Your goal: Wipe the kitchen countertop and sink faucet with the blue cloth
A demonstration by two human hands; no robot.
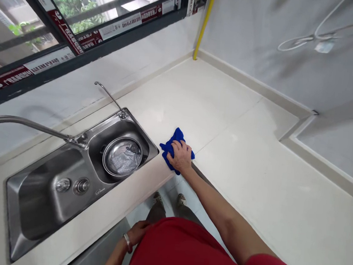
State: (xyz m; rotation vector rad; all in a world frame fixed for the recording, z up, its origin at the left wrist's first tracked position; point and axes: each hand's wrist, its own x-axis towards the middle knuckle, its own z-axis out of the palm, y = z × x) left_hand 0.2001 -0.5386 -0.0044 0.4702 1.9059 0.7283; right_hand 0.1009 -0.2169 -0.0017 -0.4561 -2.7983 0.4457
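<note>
My right hand (180, 157) presses a crumpled blue cloth (178, 135) against the cream countertop (225, 145), at the inner corner just right of the sink. The fingers bend over the cloth, and its edges stick out around them. Down by my body, below the counter's front edge, is my left hand (138, 232), with a silver bracelet on the wrist. It rests near the red shirt, and its fingers are mostly hidden, so their shape does not show.
A double steel sink (46, 190) lies left of the cloth, with a metal pot (122, 156) holding a strainer and clear plastic in one basin. Two taps rise behind it, including a large curved faucet (33, 123). A yellow pipe (205, 23) stands in the corner. Loose cable (297, 42) hangs on the wall.
</note>
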